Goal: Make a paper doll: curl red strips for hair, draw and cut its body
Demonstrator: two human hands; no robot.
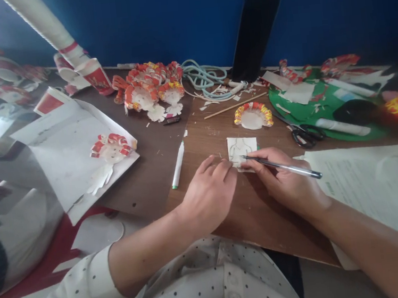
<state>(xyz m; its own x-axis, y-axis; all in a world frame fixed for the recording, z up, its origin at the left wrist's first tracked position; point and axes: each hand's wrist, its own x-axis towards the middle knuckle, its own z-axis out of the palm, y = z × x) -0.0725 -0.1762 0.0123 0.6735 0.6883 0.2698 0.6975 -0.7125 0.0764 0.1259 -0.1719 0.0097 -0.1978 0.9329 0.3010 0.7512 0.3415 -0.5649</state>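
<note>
My right hand (293, 186) grips a ballpoint pen (286, 166), its tip resting on a small square of white paper (242, 145). Pencil-thin outlines of a rounded figure show on that square. My left hand (209, 193) lies palm down, fingers outstretched, with the fingertips at the paper's left edge. Just beyond the square sits a white disc with a red and yellow crimped rim (253, 117). A white marker with green ends (178, 165) lies to the left of my left hand.
Black-handled scissors (306, 135) lie beside a green sheet (282, 101) with scraps. Behind are crimped paper-cup crafts (140, 96), pale blue cord (203, 75), a wooden stick (235, 106) and a leaning phone (256, 36). Papers (383, 181) cover the right; another person's sleeve (30, 233) is left.
</note>
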